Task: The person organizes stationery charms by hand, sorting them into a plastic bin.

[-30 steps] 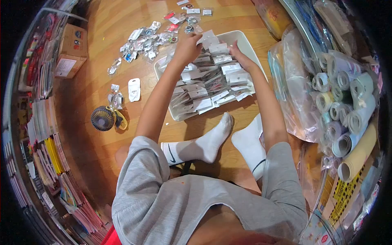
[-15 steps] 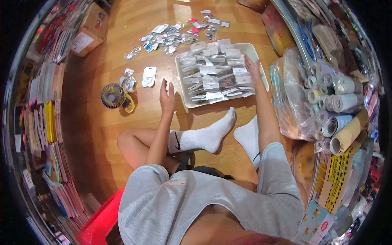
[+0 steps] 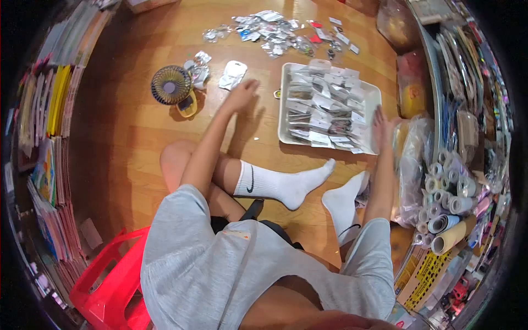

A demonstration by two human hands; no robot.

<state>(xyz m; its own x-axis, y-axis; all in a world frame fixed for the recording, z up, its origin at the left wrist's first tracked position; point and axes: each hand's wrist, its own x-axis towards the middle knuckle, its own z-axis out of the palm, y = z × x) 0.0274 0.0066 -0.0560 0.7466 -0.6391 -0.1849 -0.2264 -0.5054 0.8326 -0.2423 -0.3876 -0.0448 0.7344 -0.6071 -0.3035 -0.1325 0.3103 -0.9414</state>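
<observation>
A white tray (image 3: pixel 376 98) on the wooden floor holds rows of small clear packets with white header cards (image 3: pixel 324 104), standing tightly together toward its left side. My right hand (image 3: pixel 383 131) is at the tray's right rim, fingers stretched out flat and holding nothing. Left of the tray, my left hand (image 3: pixel 242 98) hovers above the floor with its fingers loosely bent and slightly apart, nothing visible in it. Just beyond its fingers lies a white packet (image 3: pixel 232 75). A small yellowish-green item (image 3: pixel 277 94) rests against the tray's left edge.
A small fan (image 3: pixel 171 86) stands at left beside more clear packets (image 3: pixel 198 70). Beyond the tray spreads a loose heap of packets (image 3: pixel 269 33). Shelves of booklets (image 3: pixel 55 110) line the left; rolled sheets (image 3: pixel 445 203) crowd the right. Behind me is a red stool (image 3: pixel 110 275).
The view has shifted, so the floor items appear farther right. My left hand has moved away from the tray toward the white packet. The tray's packets now sit farther from its right rim.
</observation>
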